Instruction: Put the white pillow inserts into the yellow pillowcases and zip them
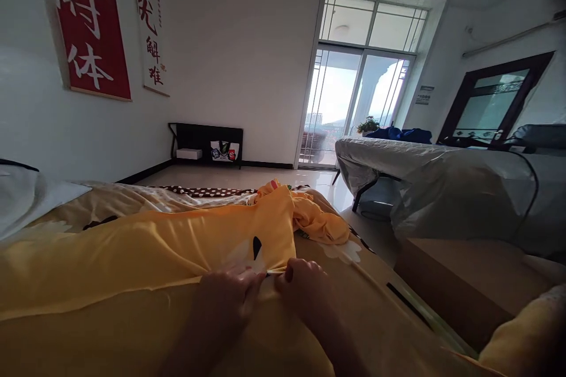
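A yellow cloth [177, 241] with a black-and-pale print lies spread across the bed in front of me. My left hand [227, 294] is closed on the near edge of this cloth, close to its right end. Beside it, fingers bent, my right hand [305, 285] pinches the same edge near the corner. A short pale strip of the edge shows between my fingertips; its details are too small to make out. Behind the corner sits a crumpled orange cloth [325, 221]. Under everything is a tan patterned bed sheet [349, 283].
Right of the bed stands a cardboard box [460, 271]. Beyond it is a table under clear plastic sheeting [442, 171]. A low black shelf [207, 141] is against the far wall, and a white item [30, 194] lies at the bed's left.
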`<state>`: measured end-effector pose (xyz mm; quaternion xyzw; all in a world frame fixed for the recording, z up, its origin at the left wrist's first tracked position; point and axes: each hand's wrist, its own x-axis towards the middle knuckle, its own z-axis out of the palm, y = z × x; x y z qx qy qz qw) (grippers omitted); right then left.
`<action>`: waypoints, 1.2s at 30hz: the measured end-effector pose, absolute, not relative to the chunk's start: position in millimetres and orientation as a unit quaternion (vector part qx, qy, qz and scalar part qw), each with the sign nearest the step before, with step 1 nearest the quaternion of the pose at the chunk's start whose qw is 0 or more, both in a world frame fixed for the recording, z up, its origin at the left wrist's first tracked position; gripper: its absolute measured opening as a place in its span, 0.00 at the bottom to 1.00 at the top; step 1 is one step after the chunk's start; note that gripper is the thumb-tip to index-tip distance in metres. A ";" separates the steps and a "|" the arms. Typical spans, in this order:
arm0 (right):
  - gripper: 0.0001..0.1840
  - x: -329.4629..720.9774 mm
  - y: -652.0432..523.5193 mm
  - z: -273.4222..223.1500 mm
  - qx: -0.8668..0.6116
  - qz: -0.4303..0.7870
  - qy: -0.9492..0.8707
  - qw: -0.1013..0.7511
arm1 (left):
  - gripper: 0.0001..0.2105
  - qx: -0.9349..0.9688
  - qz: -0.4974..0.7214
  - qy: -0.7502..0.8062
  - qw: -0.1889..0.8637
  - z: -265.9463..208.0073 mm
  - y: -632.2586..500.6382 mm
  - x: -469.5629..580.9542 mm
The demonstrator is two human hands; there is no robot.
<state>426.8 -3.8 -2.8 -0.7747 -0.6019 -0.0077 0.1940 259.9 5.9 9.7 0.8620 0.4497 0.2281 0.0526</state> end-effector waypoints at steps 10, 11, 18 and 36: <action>0.09 437.2 -5.6 2.5 -0.749 0.020 -0.632 0.198 | 0.20 0.847 0.252 0.462 0.079 10.8 8.6 258.1; 0.10 437.0 -6.9 3.6 -0.744 0.021 -0.640 0.194 | 0.20 0.844 0.253 0.466 0.078 10.7 9.5 257.9; 0.11 435.1 -4.0 -6.8 -0.744 -0.029 -0.646 0.166 | 0.19 0.843 0.246 0.471 0.077 9.9 11.1 258.6; 0.11 446.7 3.4 -5.8 -0.703 0.060 -0.645 0.294 | 0.20 0.848 0.249 0.463 0.072 9.9 11.1 258.8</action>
